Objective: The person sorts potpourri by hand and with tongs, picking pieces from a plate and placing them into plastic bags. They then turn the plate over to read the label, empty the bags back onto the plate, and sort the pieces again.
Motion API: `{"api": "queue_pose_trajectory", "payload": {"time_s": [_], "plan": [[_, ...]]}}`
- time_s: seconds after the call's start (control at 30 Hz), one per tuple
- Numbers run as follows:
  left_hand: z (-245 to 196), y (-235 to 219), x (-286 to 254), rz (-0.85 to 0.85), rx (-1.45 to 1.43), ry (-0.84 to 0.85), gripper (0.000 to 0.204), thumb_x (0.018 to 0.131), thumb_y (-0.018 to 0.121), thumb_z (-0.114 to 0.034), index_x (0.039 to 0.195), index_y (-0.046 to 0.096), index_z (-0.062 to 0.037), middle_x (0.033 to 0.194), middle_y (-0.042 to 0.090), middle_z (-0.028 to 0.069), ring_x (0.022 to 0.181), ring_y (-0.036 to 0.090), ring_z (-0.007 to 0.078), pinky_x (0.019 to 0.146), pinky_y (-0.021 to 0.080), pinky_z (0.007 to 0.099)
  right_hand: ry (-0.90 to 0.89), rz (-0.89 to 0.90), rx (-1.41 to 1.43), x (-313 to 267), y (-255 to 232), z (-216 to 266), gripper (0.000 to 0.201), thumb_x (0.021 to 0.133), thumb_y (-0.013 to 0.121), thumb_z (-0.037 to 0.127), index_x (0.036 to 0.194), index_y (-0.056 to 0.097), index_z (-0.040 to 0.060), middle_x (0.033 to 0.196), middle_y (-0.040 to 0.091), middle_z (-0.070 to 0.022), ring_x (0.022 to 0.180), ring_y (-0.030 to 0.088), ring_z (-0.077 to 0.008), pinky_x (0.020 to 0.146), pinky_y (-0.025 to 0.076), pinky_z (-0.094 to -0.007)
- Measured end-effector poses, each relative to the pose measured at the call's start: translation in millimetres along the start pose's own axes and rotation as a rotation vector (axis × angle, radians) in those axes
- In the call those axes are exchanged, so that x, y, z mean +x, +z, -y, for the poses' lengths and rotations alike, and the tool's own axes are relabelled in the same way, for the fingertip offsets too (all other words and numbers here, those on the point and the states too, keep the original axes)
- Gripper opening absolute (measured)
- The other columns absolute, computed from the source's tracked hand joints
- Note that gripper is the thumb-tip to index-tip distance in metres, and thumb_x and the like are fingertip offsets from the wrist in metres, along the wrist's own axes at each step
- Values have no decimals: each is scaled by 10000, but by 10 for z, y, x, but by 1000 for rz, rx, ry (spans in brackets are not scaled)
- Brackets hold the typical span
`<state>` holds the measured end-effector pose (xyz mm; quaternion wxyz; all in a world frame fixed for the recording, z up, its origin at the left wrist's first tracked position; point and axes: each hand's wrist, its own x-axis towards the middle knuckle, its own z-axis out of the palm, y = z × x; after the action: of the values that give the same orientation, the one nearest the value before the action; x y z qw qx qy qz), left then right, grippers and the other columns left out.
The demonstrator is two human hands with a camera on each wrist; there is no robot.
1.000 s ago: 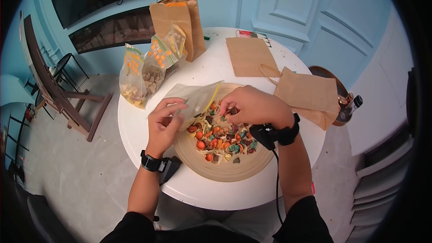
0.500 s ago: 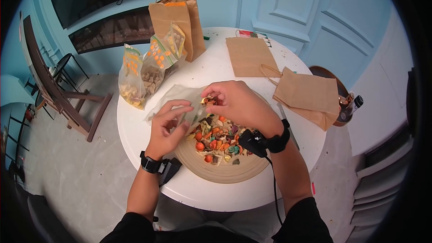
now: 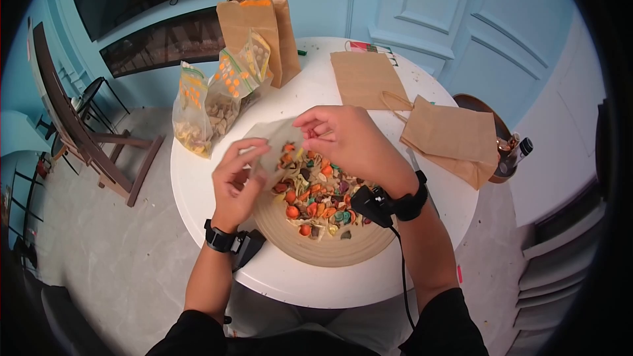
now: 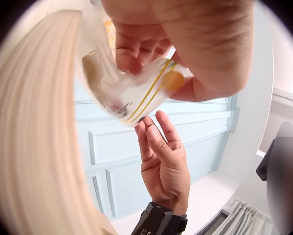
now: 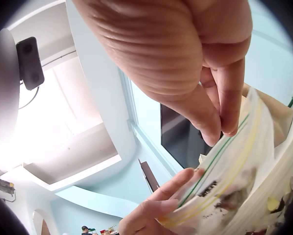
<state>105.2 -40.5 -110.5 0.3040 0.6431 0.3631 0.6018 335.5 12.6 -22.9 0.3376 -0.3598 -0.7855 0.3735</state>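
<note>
My left hand [image 3: 234, 191] grips the near edge of a clear zip bag [image 3: 275, 138], which tilts over the far left of a round ridged plate [image 3: 300, 249]. Colourful dried potpourri [image 3: 320, 206] lies heaped on that plate. Some orange pieces [image 3: 288, 151] show at the bag. Right at the bag's far rim is my right hand [image 3: 353, 137], its fingers loosely bent, thumb and forefinger near each other. In the right wrist view, nothing shows between these fingertips [image 5: 229, 131]. Yellow and green zip lines run along the bag's mouth [image 5: 220, 159].
Two filled zip bags [image 3: 221, 109] stand at the back left, before an upright paper bag [image 3: 254, 23]. Flat paper bags [image 3: 369, 79] lie at the back right, one [image 3: 452, 135] beside a dark round tray [image 3: 506, 170]. A cable hangs from the right wrist.
My right hand lifted a handful of potpourri from the plate to the bag's mouth, and the handful is out of its fingers now. The left hand kept hold of the bag.
</note>
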Motion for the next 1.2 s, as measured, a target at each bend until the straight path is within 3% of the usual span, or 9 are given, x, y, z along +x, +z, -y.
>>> {"api": "queue_pose_trajectory", "payload": {"time_s": [0.13,0.23,0.37,0.5,0.53,0.63,0.83,1.03,1.2], "plan": [[72,-60,19,-334,-184,70,444,815,485,79,1194,705,16,1356,551,136,790,578,98,597,490,208,8,-54,-129,-97,-92,64,303,867,754,95,1145,691,-7,956,720,-94,897,682,-121,807,544,-265],[139,-106,22,-333,-123,108,416,829,507,65,1185,714,6,1366,557,127,799,575,91,596,477,197,186,-120,-165,-270,-95,21,319,847,778,129,1125,699,-7,977,726,-99,864,679,-118,769,543,-261],[94,-59,36,-170,89,37,366,844,556,31,1115,775,-77,1366,606,127,846,588,111,783,512,290,249,11,-256,-524,36,-287,393,845,796,178,1173,687,-10,1008,724,-128,873,684,-153,749,552,-287],[177,-10,30,-105,342,104,379,805,549,-27,1088,791,-95,1357,627,196,996,635,292,918,503,395,78,214,-560,-697,195,-198,661,864,794,385,1376,573,30,1330,549,-249,1168,594,-315,941,515,-381],[140,-7,32,-111,334,97,382,792,545,-55,1073,798,-106,1353,626,217,1049,620,355,947,495,418,54,272,-624,-694,266,-192,739,885,695,577,1449,523,131,1452,434,-273,1302,463,-454,1090,392,-498],[130,-40,38,-120,349,91,362,802,551,-58,1057,802,-113,1333,639,205,1060,622,345,948,499,411,-120,366,-781,-647,486,-80,734,916,616,627,1480,502,171,1492,404,-284,1377,383,-491,1124,342,-555],[177,-18,29,-178,300,97,355,825,541,-46,1059,799,-116,1293,672,165,1066,639,320,948,490,391,7,430,-1135,-615,549,-314,690,984,503,612,1528,439,192,1567,319,-296,1433,306,-523,1150,314,-560],[199,-10,44,-137,314,89,355,825,545,-52,1076,790,-108,1281,673,175,1060,656,310,925,510,385,212,371,-906,-691,204,-353,600,998,569,469,1498,466,154,1475,429,-284,1321,471,-476,1095,415,-479],[237,17,39,-126,297,37,354,816,550,-58,1070,791,-107,1295,662,183,1065,655,321,938,510,398,123,291,-821,-723,56,-485,465,935,680,227,1373,571,114,1302,560,-254,1158,581,-414,985,482,-453]]}}
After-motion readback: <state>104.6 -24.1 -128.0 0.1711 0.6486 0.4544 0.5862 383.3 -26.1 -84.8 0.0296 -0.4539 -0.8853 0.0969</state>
